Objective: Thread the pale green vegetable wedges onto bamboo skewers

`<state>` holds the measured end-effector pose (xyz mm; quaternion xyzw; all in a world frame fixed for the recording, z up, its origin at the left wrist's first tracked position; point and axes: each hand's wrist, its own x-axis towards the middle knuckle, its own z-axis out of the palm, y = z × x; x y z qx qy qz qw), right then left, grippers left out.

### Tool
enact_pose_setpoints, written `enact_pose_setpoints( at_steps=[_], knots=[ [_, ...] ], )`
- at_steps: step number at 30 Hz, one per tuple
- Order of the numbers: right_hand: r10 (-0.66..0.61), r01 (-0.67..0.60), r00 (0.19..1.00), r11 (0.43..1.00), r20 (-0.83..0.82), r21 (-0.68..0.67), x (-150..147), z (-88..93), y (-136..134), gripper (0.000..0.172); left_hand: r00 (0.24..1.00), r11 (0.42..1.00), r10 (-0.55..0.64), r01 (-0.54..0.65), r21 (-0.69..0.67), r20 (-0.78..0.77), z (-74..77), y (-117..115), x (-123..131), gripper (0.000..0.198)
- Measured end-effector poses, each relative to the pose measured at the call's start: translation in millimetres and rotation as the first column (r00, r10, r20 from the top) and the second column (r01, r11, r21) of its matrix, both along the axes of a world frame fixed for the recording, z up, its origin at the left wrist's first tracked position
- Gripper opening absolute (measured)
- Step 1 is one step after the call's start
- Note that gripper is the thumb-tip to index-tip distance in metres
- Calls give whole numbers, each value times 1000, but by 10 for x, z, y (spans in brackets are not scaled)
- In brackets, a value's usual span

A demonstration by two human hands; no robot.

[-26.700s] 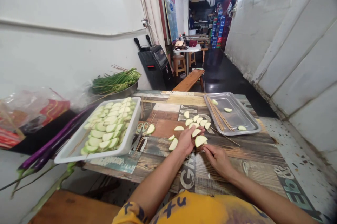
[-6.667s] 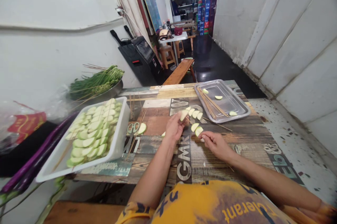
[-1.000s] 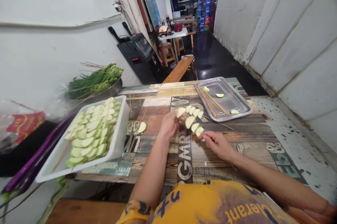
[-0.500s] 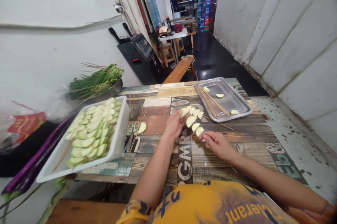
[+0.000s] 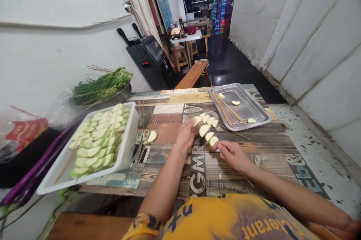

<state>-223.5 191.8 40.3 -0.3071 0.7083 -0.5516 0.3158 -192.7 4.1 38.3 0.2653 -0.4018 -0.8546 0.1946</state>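
Note:
My left hand [image 5: 186, 134] is closed at the fingertips on a pale half-moon vegetable slice [image 5: 197, 121]. The slice has a thin green rim and looks like zucchini. My right hand [image 5: 231, 154] pinches a bamboo skewer [image 5: 248, 181] whose thin end sticks out below the wrist. Several half-moon slices [image 5: 209, 136] sit in a row from the right fingertips towards the left hand. Just behind them, another row of slices [image 5: 210, 120] lies over the table, with a stick [image 5: 237, 133] reaching out to the right. Fingers partly hide the left-hand slice.
On the left stands a white tub [image 5: 128, 149] heaped with slices. Behind it is a metal bowl [image 5: 124, 94] of green stalks; long purple eggplants [image 5: 34, 174] lie beside. Scissors [image 5: 143, 136] and loose skewers lie mid-table. A metal tray [image 5: 261, 114] at right holds skewers and slices.
Both hands and the slices stay almost exactly where they were. The view has shifted very slightly.

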Motion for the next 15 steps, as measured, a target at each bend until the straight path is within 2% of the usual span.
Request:
enact_pose_setpoints(
  at_steps=[9,15],
  knots=[
    [-9,9,1000,1000,11,-1,11,5,-3,34,999,999,-41,41,-27,-10,3,70,2,20],
    [-27,26,996,1000,-89,-11,-5,-55,-2,34,999,999,-36,36,-4,-18,-7,110,5,18]
  ],
)
